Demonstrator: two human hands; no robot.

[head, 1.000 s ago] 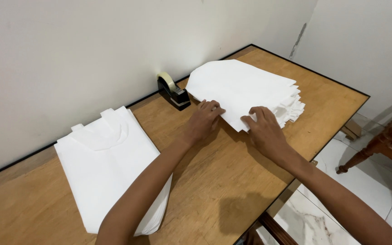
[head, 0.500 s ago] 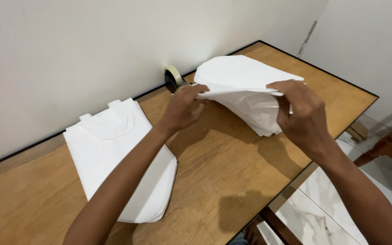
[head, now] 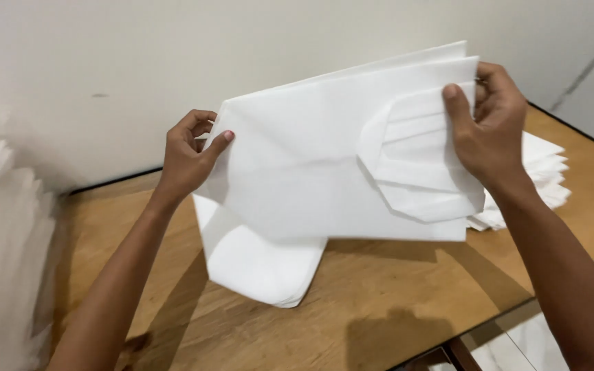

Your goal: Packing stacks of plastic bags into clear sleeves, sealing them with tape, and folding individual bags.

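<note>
Fingers of our left hand and right hand pinch the two ends of a white bag, holding it up over the wooden table. More white bags lie stacked behind it.

You have lifted one folded white fabric bag off the stack of white bags and now hold it up in the air. Your left hand pinches its left edge, your right hand its handle end. Your view has swung closer; the tape dispenser is hidden behind the bag.
</note>
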